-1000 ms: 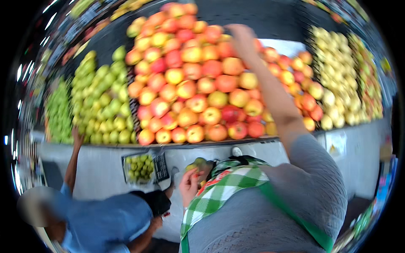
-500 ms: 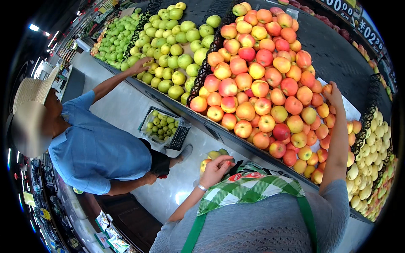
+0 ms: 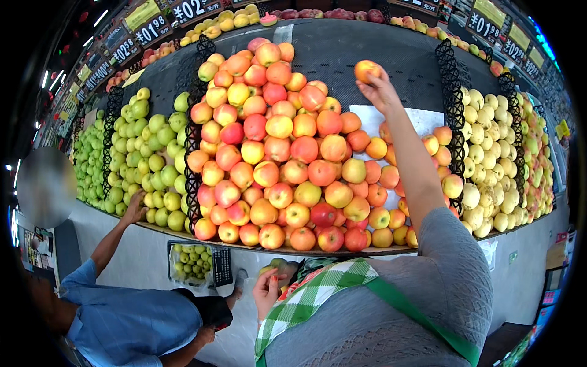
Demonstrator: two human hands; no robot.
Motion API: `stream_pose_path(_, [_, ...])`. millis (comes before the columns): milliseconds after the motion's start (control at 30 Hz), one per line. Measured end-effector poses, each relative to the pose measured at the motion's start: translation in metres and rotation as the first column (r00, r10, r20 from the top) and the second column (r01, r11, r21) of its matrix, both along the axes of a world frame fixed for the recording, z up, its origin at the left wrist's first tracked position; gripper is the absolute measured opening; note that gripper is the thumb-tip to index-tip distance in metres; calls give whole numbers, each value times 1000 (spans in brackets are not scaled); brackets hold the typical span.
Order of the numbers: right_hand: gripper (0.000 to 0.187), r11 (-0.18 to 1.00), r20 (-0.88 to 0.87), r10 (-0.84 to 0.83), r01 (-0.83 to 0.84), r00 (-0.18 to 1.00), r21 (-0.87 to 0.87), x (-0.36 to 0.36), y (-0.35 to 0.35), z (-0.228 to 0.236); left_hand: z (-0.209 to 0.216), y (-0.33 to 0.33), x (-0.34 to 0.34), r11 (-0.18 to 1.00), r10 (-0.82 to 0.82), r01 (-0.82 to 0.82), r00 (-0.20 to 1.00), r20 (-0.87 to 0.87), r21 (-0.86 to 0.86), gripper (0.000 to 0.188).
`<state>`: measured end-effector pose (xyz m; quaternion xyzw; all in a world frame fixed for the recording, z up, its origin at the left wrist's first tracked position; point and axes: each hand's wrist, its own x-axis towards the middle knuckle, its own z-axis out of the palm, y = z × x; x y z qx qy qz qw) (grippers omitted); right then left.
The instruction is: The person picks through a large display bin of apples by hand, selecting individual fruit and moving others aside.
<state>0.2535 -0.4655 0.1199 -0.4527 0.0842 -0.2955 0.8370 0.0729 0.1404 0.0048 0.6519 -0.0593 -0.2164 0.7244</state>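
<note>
At the far left I see another person in a blue shirt, and this person's hand rests on the edge of the display, just below the green apples. Beside this person, on the floor side, stands a dark basket with small green fruit inside.

A black wire divider separates the green apples from the big heap of red-yellow apples, which fills the middle of the sloped shelf.

Below the heap, near my chest, my left hand is closed around the mouth of a bag with apples; the fingers are curled shut on it. The bag hangs just beside my green checked apron.

My right arm goes up over the heap. My right hand is above the top of the pile, and the fingertips pinch one red-yellow apple, lifted free over the dark mat. The fingers are wrapped only partly around it.

To the right, behind a second black divider, lie the pale yellow apples.
</note>
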Motion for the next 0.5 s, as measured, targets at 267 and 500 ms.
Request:
stream_pose_path(267, [56, 312, -21, -196, 42, 980, -949, 103, 44, 27, -10, -21, 0, 992, 124, -124, 991, -44, -8, 22])
stream_pose_path(500, [41, -42, 132, -175, 126, 976, -991, 170, 40, 9, -10, -29, -12, 995, 90, -86, 994, -62, 56, 24])
